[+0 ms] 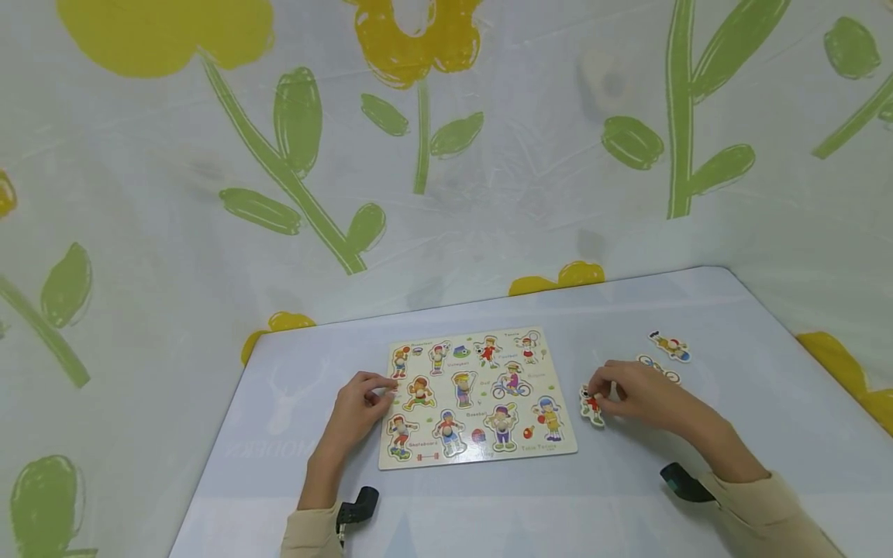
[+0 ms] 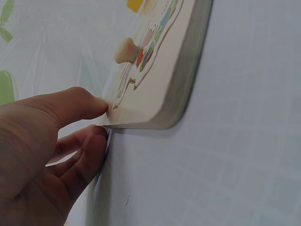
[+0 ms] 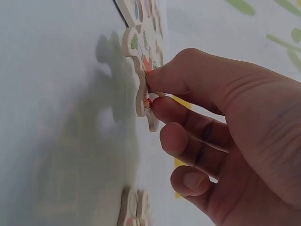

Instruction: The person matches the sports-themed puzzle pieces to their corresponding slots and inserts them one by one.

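A wooden puzzle board (image 1: 467, 403) with printed sports figures lies on the table; round wooden knobs (image 2: 126, 51) stand up from some of them. My left hand (image 1: 360, 411) pinches the board's left edge, one digit on top and other fingers against the side. To the right of the board, my right hand (image 1: 638, 395) pinches a puzzle piece (image 1: 592, 407) showing a figure in red. In the right wrist view this puzzle piece (image 3: 140, 80) is tilted up off the table and casts a shadow. Whatever knob it has is hidden by the fingertips.
Beyond my right hand lie a puzzle piece (image 1: 670, 346) with a figure on it and a bicycle piece (image 1: 652, 363), partly covered by the hand. A flower-printed cloth (image 1: 488, 194) hangs behind the table (image 1: 488, 511). Black wrist devices (image 1: 358, 505) sit by both sleeves.
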Demonstrator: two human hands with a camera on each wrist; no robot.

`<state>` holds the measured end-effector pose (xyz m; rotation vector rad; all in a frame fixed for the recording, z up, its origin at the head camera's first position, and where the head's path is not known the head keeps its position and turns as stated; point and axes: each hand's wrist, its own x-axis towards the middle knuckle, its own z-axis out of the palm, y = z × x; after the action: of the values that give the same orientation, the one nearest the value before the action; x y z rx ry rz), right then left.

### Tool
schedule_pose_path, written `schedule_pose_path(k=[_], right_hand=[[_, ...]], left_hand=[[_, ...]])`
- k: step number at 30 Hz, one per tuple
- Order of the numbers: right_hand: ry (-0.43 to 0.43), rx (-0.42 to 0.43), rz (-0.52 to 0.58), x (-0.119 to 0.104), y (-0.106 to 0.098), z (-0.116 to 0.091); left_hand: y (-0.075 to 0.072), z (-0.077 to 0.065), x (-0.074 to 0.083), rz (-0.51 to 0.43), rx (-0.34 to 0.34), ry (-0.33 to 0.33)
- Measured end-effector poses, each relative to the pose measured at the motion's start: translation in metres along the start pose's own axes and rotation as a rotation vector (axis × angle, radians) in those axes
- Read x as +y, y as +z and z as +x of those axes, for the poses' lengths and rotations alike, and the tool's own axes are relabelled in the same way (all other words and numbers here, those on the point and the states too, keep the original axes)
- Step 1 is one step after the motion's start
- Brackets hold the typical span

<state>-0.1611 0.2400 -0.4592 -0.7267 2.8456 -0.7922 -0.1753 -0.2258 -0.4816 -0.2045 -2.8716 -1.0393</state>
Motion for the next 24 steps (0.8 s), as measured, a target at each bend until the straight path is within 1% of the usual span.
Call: schedule_pose_path(k=[3, 8, 16, 24], right_hand=[[0.018, 0.006, -0.008, -0.007, 0.002, 0.01], [0.025, 0.005, -0.01, -0.015, 0.006, 0.027], [-0.01, 0.02, -0.003, -0.024, 0.012, 0.052], [0.008, 0.014, 0.002, -0.031, 0.018, 0.074]], left_hand=[[-0.001, 0.0, 0.001, 0.002, 0.004, 0.004], [0.0, 0.001, 0.0, -0.002, 0.002, 0.003], [0.0, 0.001, -0.001, -0.007, -0.007, -0.01], [0.0, 0.001, -0.001, -0.009, -0.002, -0.005]])
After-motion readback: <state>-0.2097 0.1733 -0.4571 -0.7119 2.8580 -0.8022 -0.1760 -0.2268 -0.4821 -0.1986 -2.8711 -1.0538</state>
